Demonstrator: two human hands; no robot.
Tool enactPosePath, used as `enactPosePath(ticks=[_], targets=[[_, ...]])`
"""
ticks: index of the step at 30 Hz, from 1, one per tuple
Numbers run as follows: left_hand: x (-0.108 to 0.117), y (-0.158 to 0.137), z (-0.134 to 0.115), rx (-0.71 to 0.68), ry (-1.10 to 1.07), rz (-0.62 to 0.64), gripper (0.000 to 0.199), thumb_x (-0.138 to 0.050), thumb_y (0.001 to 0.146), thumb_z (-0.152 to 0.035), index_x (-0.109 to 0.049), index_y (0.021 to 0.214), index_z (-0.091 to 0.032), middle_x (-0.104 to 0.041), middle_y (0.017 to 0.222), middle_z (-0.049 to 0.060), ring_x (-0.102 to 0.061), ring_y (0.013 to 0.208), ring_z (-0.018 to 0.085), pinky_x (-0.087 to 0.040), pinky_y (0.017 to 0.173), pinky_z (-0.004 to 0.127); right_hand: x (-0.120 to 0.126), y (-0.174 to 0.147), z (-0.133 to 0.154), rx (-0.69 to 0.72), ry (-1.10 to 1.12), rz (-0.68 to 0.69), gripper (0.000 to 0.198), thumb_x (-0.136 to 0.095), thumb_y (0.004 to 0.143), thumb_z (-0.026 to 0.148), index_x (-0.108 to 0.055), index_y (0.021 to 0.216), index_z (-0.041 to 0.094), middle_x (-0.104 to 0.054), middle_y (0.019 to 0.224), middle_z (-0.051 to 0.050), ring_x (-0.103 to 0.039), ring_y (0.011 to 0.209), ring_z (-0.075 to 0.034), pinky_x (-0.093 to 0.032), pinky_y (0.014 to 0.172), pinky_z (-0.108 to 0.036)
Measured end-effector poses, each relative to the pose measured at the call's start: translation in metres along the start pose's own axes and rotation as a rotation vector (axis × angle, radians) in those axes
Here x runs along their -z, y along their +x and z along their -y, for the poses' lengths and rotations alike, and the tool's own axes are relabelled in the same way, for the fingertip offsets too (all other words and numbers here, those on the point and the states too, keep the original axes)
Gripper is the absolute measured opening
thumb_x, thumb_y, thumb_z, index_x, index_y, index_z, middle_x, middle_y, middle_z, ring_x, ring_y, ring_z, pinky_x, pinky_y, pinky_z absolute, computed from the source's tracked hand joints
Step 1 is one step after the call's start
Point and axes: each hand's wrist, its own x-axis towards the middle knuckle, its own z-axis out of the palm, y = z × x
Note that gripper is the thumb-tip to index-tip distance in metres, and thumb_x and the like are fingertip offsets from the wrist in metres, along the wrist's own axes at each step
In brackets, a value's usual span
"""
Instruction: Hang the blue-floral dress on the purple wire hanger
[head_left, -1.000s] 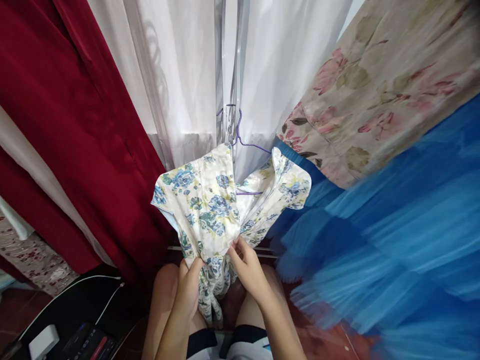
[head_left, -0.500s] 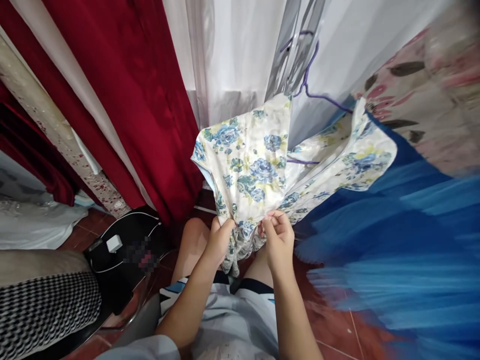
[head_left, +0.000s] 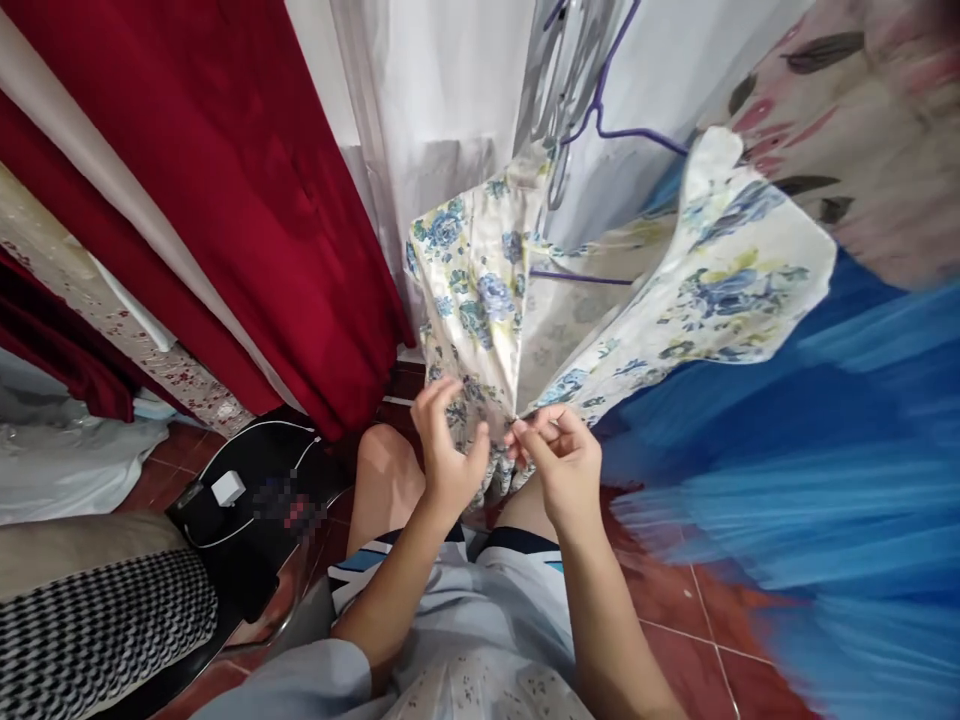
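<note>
A cream dress with blue flowers [head_left: 487, 295] hangs on a purple hanger [head_left: 641, 132] in front of me. Its neckline gapes in a V that narrows down to my fingers. My right hand [head_left: 566, 460] pinches the fabric at the bottom of that V; whatever small part lies under the fingertips is hidden. Just left of it, my left hand [head_left: 448, 455] has its fingers spread and thumb apart, close to the front of the dress. The lower part of the dress bunches between my knees.
Red curtains [head_left: 217, 200] hang at the left, and a blue tulle skirt [head_left: 750, 480] fills the right. A black chair seat [head_left: 255, 570] at lower left carries a white charger [head_left: 228, 488] with a cable and a checkered cushion [head_left: 112, 620]. Red tiles [head_left: 675, 640] cover the floor.
My left hand has let go of the dress and opened its fingers. The neckline gapes wider, its right side swung further right. My right hand still pinches at the V.
</note>
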Motion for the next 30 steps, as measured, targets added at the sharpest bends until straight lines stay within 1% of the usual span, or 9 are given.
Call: enactPosePath(ticks=[2,4,9,14,18,20,24,26,30], targets=[[-0.009,-0.004,-0.002,-0.007,-0.068,0.222,0.024,-0.062,0.085,-0.019,-0.061,0.109,-0.020,-0.065,0.112,0.010,-0.060,0.109,0.023,-0.047,0.096,0.036,-0.001,-0.001,0.004,0.001,-0.003,0.030,0.028,-0.075,0.080,0.027,-0.049,0.076,0.022,-0.068,0.066,0.000,-0.060,0.051,-0.012,-0.044,0.047,-0.021],[-0.017,-0.006,-0.003,0.062,-0.165,0.355,0.006,-0.057,0.089,-0.019,-0.061,0.093,-0.020,-0.066,0.085,0.004,-0.063,0.083,0.017,-0.050,0.078,0.029,-0.001,-0.001,0.008,0.007,-0.003,0.039,0.029,-0.076,0.080,0.028,-0.048,0.075,0.021,-0.068,0.067,0.000,-0.061,0.051,-0.012,-0.046,0.049,-0.021],[-0.025,-0.006,-0.003,0.143,-0.359,0.448,0.007,-0.056,0.089,-0.020,-0.058,0.096,-0.020,-0.059,0.078,0.001,-0.056,0.072,0.015,-0.045,0.070,0.025,0.003,0.002,0.013,-0.048,0.012,0.051,0.035,-0.080,0.076,0.031,-0.046,0.075,0.022,-0.068,0.065,0.002,-0.062,0.048,-0.013,-0.049,0.046,-0.023],[-0.032,-0.013,-0.003,0.197,-0.388,0.405,0.026,-0.046,0.095,-0.024,-0.054,0.070,-0.019,-0.054,0.074,0.003,-0.052,0.071,0.016,-0.043,0.070,0.027,0.008,0.019,0.040,0.006,0.025,-0.005,0.039,-0.079,0.076,0.038,-0.043,0.074,0.024,-0.067,0.063,0.002,-0.065,0.052,-0.016,-0.055,0.050,-0.028],[-0.042,-0.012,-0.015,0.271,-0.456,0.253,0.010,-0.054,0.092,-0.026,-0.060,0.100,-0.021,-0.063,0.096,0.007,-0.060,0.092,0.020,-0.046,0.086,0.032,0.007,0.037,0.070,0.058,-0.040,0.052,0.038,-0.081,0.074,0.034,-0.044,0.075,0.023,-0.068,0.065,0.001,-0.068,0.056,-0.017,-0.055,0.053,-0.027],[-0.046,-0.006,-0.021,0.254,-0.453,0.200,0.028,-0.060,0.089,-0.026,-0.057,0.116,-0.022,-0.063,0.111,0.009,-0.060,0.103,0.021,-0.045,0.093,0.033,0.005,0.038,0.071,0.017,-0.042,0.125,0.037,-0.081,0.075,0.032,-0.046,0.076,0.023,-0.067,0.064,0.001,-0.067,0.054,-0.016,-0.055,0.052,-0.027],[-0.049,0.004,-0.021,0.203,-0.356,0.264,0.005,-0.056,0.089,-0.020,-0.059,0.092,-0.020,-0.061,0.085,0.003,-0.058,0.078,0.016,-0.045,0.075,0.026,0.008,0.026,0.046,-0.056,-0.005,0.148,0.035,-0.079,0.077,0.032,-0.046,0.075,0.022,-0.064,0.060,0.003,-0.062,0.050,-0.013,-0.052,0.050,-0.025],[-0.049,0.003,-0.015,0.152,-0.307,0.322,0.009,-0.053,0.089,-0.016,-0.055,0.081,-0.020,-0.057,0.077,0.002,-0.055,0.074,0.016,-0.043,0.072,0.026,0.013,0.024,0.036,-0.046,0.025,0.103,0.036,-0.079,0.077,0.033,-0.045,0.073,0.022,-0.063,0.059,0.003,-0.061,0.049,-0.013,-0.051,0.050,-0.025],[-0.049,-0.006,-0.005,0.065,-0.207,0.412,0.013,-0.050,0.091,-0.017,-0.052,0.079,-0.020,-0.057,0.079,0.003,-0.056,0.078,0.018,-0.041,0.073,0.029,0.019,0.051,0.054,0.060,0.039,0.016,0.037,-0.081,0.074,0.031,-0.045,0.071,0.022,-0.067,0.064,0.001,-0.064,0.053,-0.015,-0.054,0.053,-0.028]])
